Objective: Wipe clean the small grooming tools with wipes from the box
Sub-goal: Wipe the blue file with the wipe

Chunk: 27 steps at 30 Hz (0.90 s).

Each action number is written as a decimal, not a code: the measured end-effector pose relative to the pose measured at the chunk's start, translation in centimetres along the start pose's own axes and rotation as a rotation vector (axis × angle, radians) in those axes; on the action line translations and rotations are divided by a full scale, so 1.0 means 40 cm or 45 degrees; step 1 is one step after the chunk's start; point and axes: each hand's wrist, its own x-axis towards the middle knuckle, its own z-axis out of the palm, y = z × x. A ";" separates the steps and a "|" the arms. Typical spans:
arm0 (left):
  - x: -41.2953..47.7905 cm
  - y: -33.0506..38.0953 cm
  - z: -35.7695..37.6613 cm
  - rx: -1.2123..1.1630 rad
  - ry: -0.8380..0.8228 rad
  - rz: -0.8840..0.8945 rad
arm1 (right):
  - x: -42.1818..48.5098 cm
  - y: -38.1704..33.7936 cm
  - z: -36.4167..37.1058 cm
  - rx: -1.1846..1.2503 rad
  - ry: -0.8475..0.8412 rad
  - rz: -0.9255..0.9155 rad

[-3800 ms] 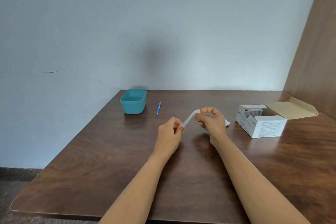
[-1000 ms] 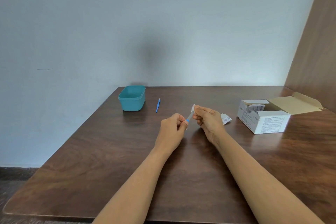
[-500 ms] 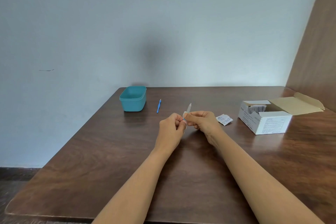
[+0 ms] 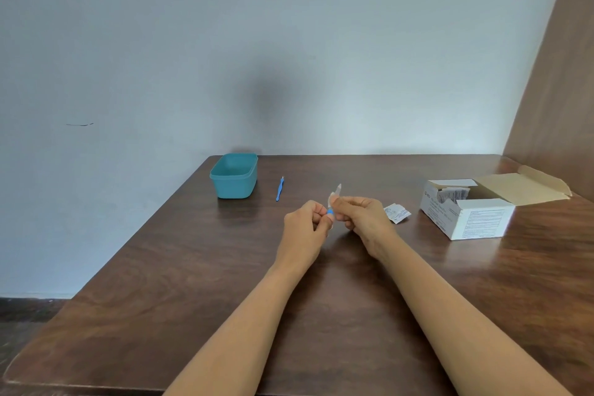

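Change: right hand (image 4: 363, 215) has slid down the grooming tool (image 4: 337, 191) to meet the left hand (image 4: 305, 223), baring its pale tip.
Left fingers (image 4: 321, 210): pinch the tool's blue end.
Right fingers (image 4: 345, 202): curled round its shaft, above the tabletop (image 4: 193, 267).
Nearby: open wipes box (image 4: 472, 219) at right; second blue tool (image 4: 279, 190) beside teal tub (image 4: 234, 185).

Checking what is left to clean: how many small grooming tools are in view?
2. A pale-tipped tool is pinched between left hand and right hand; a blue tool lies on the table beside the teal tub, whose inside is partly hidden.
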 end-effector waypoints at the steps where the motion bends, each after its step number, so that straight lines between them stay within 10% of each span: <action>1: 0.001 -0.004 -0.002 0.000 0.016 -0.007 | -0.003 -0.001 0.003 -0.077 -0.038 -0.015; 9: 0.009 0.005 -0.001 -0.021 -0.057 -0.023 | 0.009 0.000 -0.003 0.216 0.166 0.048; 21: 0.007 0.032 -0.033 -0.705 -0.256 -0.434 | 0.024 0.014 -0.029 0.377 -0.376 0.207; 27: -0.002 0.046 -0.041 -0.802 -0.454 -0.511 | 0.036 0.013 -0.035 0.592 -0.223 0.254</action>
